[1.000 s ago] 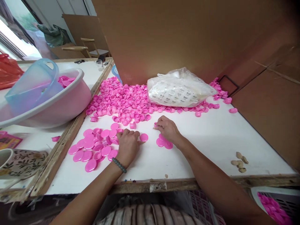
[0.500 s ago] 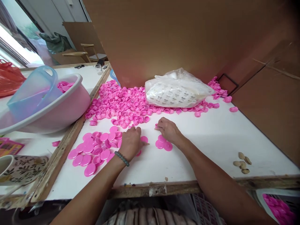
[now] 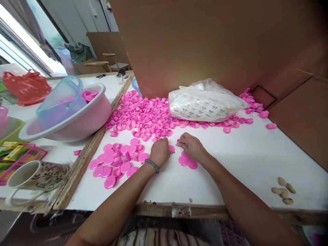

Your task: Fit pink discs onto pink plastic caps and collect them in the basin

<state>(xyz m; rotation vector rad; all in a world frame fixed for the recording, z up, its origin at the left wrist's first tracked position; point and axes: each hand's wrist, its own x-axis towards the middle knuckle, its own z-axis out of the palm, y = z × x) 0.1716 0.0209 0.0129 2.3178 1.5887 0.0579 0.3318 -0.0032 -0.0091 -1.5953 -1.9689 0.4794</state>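
Note:
My left hand, with a grey bead bracelet at the wrist, is closed with a round pink plastic disc at its fingertips. Close by on the right, my right hand pinches a small pink plastic piece, mostly hidden by the fingers. A few flat pink discs lie on the table just below my right hand. To the left of my left hand is a loose spread of pink discs and shallow caps. Behind both hands is a heap of small pink cup-shaped pieces.
A filled clear plastic bag rests on the heap against a large cardboard box. Peanuts lie at the right. Beyond the wooden ledge stand a pink basin, a flowered mug and a red bag.
The view has swung left, so the table's contents appear further right. My left hand has come nearer to my right hand, bringing the disc along. My right hand keeps its pinch.

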